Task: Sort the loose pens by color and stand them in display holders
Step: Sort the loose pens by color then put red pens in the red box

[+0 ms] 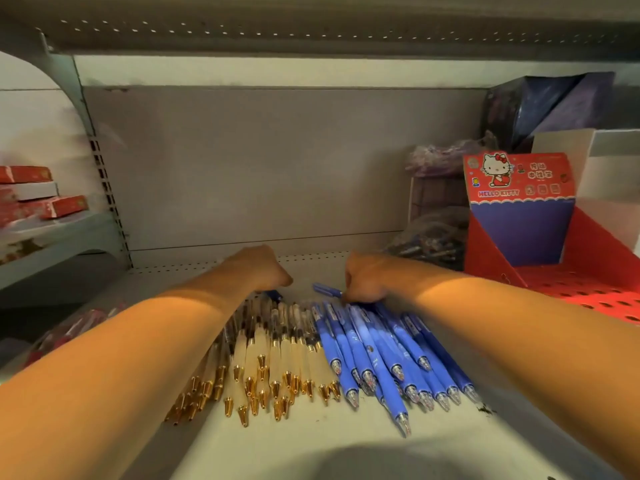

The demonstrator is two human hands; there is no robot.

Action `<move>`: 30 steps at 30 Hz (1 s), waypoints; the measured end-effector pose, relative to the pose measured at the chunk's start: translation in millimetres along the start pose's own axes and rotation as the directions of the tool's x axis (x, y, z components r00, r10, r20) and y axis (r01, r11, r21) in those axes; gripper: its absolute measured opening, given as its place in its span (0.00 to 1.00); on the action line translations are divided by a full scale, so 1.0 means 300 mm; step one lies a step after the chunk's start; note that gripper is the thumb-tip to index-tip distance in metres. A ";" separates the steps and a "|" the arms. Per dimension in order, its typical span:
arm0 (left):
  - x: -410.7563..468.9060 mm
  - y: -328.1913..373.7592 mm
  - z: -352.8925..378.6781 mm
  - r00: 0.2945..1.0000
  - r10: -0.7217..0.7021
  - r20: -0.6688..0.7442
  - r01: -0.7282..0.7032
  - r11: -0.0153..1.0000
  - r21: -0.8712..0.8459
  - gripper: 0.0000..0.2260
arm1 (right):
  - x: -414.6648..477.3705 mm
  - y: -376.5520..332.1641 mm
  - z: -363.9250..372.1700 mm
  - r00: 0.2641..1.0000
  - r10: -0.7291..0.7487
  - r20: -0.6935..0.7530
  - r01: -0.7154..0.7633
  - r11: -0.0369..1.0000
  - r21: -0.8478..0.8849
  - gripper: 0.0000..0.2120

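Pens lie in two colour groups on the shelf (346,452), tips pointing toward its front edge. The gold-tipped pens (273,358) form a fan at the middle, and the blue pens (377,351) lie packed against them on the right, a few stacked over one another. Grouping them this way seems meant to let each colour be lifted as one bunch.

Both arms reach over the piles to their far ends. The left hand (258,268) is curled downward above the clicker ends of the gold-tipped group, with its fingers hidden behind the knuckles, so I cannot tell whether it grips anything. The right hand (367,282) presses down on the far ends of the blue group, fingers bent, and a single blue pen (327,289) juts out to its left, apparently pinched there, probably being laid with its own colour.

At the right edge of the shelf stands a red display holder (561,258) with a perforated base, showing no pens in its visible part. Standing the pens up has likely not begun. A loose pile of red pens (72,332) lies near the left edge.
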State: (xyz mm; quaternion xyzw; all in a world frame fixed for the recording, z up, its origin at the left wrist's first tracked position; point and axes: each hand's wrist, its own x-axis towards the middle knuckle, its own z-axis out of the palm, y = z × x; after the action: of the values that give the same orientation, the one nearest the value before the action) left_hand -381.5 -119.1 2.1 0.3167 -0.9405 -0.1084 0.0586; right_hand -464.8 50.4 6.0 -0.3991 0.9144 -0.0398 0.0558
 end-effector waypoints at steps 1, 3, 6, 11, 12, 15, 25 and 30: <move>0.007 0.000 0.008 1.000 -0.002 -0.002 0.002 1.000 -0.014 0.21 | 0.014 -0.006 0.012 1.000 -0.004 -0.010 0.004 1.000 -0.004 0.06; 0.015 0.002 0.018 1.000 -0.014 0.004 0.014 1.000 -0.015 0.22 | 0.027 -0.010 0.025 0.999 -0.010 -0.039 0.011 1.000 0.023 0.05; 0.015 0.004 0.011 0.997 -0.071 0.038 0.073 0.997 -0.032 0.18 | 0.026 -0.001 0.011 0.994 0.005 -0.110 0.008 0.993 0.117 0.07; 0.016 0.020 -0.039 0.989 -0.101 0.108 0.127 0.955 -0.270 0.05 | 0.015 0.034 -0.074 0.942 0.077 -0.328 0.040 0.941 0.336 0.13; 0.011 0.029 -0.054 0.994 -0.076 0.077 0.097 0.947 -0.307 0.04 | 0.009 0.042 -0.091 0.924 0.092 -0.371 0.057 0.927 0.372 0.12; -0.029 0.081 -0.102 0.999 0.026 0.040 -0.007 0.911 -0.413 0.03 | -0.025 0.053 -0.127 0.898 0.122 -0.423 0.062 0.916 0.396 0.09; -0.302 0.240 -0.135 0.891 0.281 0.356 -0.119 0.902 -0.415 0.03 | -0.242 0.071 -0.105 0.991 0.096 0.094 -0.116 0.964 0.241 0.05; -0.379 0.250 -0.100 0.840 0.275 0.467 -0.125 0.937 -0.327 0.03 | -0.314 0.124 -0.089 0.988 0.121 0.095 -0.135 0.979 0.156 0.06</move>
State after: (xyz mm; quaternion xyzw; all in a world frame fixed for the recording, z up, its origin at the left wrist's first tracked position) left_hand -329.8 3.3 44.6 0.1645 -0.9252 -0.3145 -0.1341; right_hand -431.7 145.4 34.7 -0.3350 0.9286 -0.0932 0.1295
